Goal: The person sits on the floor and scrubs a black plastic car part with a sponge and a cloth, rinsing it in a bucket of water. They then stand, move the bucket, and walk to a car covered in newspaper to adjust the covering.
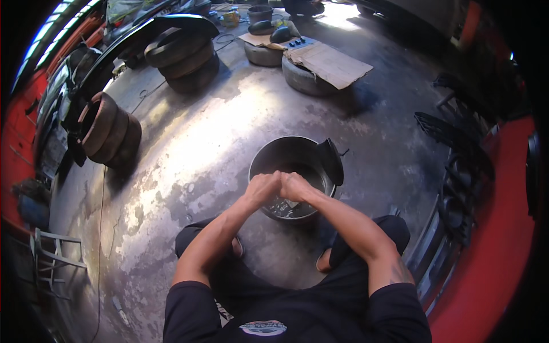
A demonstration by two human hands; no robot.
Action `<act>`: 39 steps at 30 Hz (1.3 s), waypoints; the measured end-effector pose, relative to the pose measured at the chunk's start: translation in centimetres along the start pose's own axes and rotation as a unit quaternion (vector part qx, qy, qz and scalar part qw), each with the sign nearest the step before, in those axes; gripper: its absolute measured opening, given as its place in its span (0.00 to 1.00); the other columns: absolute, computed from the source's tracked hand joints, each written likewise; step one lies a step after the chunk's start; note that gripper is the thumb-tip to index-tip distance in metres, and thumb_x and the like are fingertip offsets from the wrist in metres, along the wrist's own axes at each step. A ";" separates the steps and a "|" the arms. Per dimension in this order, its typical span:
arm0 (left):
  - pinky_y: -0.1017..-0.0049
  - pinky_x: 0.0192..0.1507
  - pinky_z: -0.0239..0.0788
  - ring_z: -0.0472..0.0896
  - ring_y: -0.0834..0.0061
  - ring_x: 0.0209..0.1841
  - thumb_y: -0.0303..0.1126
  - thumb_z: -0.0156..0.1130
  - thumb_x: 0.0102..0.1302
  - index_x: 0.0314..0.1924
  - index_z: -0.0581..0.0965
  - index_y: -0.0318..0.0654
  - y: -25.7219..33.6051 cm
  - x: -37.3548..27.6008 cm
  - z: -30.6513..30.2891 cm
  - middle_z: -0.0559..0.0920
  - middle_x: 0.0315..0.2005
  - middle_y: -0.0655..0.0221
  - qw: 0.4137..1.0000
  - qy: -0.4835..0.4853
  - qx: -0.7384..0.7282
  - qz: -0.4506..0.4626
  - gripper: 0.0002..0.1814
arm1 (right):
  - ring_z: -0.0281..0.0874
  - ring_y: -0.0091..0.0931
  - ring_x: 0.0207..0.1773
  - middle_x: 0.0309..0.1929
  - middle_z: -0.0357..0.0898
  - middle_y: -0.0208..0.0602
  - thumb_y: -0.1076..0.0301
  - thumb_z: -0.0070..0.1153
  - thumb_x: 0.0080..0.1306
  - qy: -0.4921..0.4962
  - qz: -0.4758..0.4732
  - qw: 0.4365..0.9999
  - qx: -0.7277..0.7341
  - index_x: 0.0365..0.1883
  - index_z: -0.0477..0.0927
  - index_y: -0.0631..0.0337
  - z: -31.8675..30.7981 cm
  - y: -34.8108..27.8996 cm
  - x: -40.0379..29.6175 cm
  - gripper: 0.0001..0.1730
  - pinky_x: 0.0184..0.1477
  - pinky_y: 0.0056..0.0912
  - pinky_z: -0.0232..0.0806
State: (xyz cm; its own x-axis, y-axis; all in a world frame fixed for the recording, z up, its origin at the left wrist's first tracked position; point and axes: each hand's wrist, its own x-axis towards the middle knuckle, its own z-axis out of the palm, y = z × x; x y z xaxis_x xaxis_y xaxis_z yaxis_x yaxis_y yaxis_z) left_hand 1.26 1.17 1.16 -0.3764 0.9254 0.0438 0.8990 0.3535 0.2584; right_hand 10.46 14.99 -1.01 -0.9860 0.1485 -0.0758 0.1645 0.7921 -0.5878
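Both my hands meet over a round dark bucket standing on the concrete floor between my feet. My left hand and my right hand have curled fingers and touch at the knuckles. A small pale piece, perhaps cloth or paper, shows just below them at the water in the bucket; whether the hands grip it cannot be told. On the bucket's right rim leans a black curved plastic part, possibly a mirror cover, with a thin stub on its outer side.
Stacked tires stand at the upper left, more tires at the left. Cardboard lies over tires ahead, near black mirror covers. A metal stand is at lower left. Black car parts line the right side. A cable crosses the floor.
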 end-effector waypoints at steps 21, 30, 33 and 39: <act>0.68 0.57 0.72 0.79 0.67 0.53 0.43 0.64 0.71 0.69 0.73 0.40 -0.9 -3.3 -5.3 0.77 0.56 0.60 0.876 0.092 -0.473 -0.026 0.29 | 0.74 0.21 0.27 0.29 0.80 0.32 0.59 0.62 0.58 -0.142 0.075 0.905 0.393 0.39 0.82 0.64 -4.7 -2.0 -3.0 0.17 0.29 0.28 0.66; 0.56 0.33 0.71 0.80 0.47 0.30 0.40 0.56 0.74 0.30 0.79 0.35 0.9 -1.6 -3.3 0.78 0.25 0.52 0.958 0.182 -0.221 0.027 0.18 | 0.70 0.19 0.24 0.27 0.76 0.26 0.65 0.58 0.59 -0.232 0.094 0.847 0.469 0.39 0.82 0.60 -4.6 -3.8 -2.9 0.11 0.26 0.24 0.62; 0.52 0.32 0.71 0.80 0.44 0.28 0.42 0.53 0.75 0.27 0.79 0.37 1.1 -0.9 -2.6 0.79 0.22 0.51 0.966 0.179 -0.188 -0.005 0.21 | 0.59 0.15 0.17 0.20 0.66 0.21 0.74 0.56 0.56 -0.115 0.084 0.890 0.433 0.32 0.78 0.57 -3.7 -4.5 -3.3 0.05 0.18 0.24 0.48; 0.47 0.36 0.73 0.82 0.41 0.31 0.45 0.50 0.76 0.27 0.80 0.36 1.9 0.1 -0.3 0.82 0.24 0.48 0.957 0.176 -0.200 -0.112 0.24 | 0.85 0.47 0.36 0.34 0.85 0.57 0.67 0.57 0.61 0.062 -0.023 0.988 0.141 0.38 0.80 0.67 -0.5 -2.2 -2.2 0.12 0.42 0.51 0.75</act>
State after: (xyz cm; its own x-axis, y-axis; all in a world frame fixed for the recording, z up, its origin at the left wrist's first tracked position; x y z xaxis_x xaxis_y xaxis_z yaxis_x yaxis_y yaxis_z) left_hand 2.86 1.94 1.96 -0.6650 0.7040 0.2493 0.6561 0.3913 0.6453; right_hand 12.24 13.26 0.86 -0.9786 0.2007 0.0456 0.0873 0.6057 -0.7909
